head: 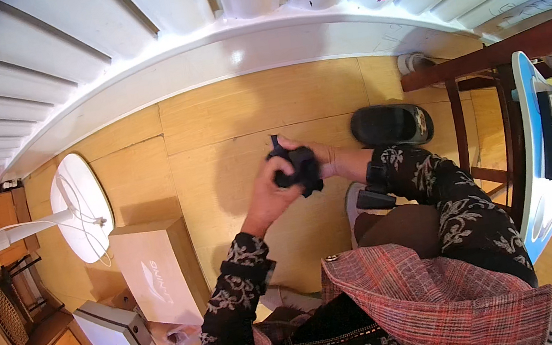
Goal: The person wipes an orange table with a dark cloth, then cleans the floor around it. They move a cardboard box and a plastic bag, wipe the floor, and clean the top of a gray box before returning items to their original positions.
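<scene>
A crumpled piece of dark cloth (302, 162), maybe a sock, is bunched between my two hands above the floor. My left hand (272, 189) grips its near left side, thumb and fingers curled over it and blurred. From the right, my right hand (325, 158) holds the far side, its fingers partly hidden behind the bundle. Patterned dark sleeves cover both forearms, each with a black band near the wrist. Below lie my lap and a red plaid garment (421, 284).
A black slipper (389, 126) lies on the wooden floor (213, 112). At left stand a white round-based stand (82, 201), a tan shoebox (155, 276) and a grey-white box (117, 330). A dark wooden frame (506, 122) and a blue-white board (533, 155) rise at right.
</scene>
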A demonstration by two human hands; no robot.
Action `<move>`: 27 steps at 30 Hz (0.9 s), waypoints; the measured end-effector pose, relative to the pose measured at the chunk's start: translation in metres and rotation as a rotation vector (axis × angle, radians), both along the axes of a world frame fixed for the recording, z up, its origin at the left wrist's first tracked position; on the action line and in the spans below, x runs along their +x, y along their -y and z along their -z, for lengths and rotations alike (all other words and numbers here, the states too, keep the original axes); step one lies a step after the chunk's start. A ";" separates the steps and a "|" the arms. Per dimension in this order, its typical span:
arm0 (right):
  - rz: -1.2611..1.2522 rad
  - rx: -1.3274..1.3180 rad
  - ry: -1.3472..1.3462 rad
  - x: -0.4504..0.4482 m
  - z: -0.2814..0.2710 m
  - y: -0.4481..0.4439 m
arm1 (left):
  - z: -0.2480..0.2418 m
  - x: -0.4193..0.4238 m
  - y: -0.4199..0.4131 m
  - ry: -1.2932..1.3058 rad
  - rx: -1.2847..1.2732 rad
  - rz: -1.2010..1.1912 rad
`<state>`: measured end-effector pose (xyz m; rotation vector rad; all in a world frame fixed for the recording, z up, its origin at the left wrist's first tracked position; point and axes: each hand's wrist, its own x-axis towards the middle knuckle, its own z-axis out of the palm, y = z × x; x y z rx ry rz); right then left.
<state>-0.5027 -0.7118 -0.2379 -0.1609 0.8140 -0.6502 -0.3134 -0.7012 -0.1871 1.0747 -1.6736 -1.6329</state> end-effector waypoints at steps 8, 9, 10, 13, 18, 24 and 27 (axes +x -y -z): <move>0.576 -0.488 -0.520 -0.150 -0.040 0.036 | -0.029 0.076 -0.004 0.414 -0.353 0.159; 0.660 -0.542 -0.705 -0.180 -0.037 0.039 | -0.033 0.108 0.007 0.555 -0.519 0.109; 0.542 -0.533 -1.253 -0.211 -0.031 0.039 | -0.039 0.142 0.009 0.747 -0.469 -0.091; 0.210 -0.264 -1.808 -0.264 0.018 0.031 | -0.043 0.234 0.007 1.086 -0.316 -0.373; -0.064 -0.161 -2.142 -0.224 0.097 0.065 | 0.001 0.272 -0.046 1.404 0.031 -0.163; -0.107 -0.636 -2.345 -0.087 0.081 0.104 | 0.026 0.270 -0.061 1.453 -0.109 -0.196; -0.163 -1.188 -2.013 -0.015 0.069 0.115 | 0.024 0.274 -0.059 1.442 -0.006 -0.172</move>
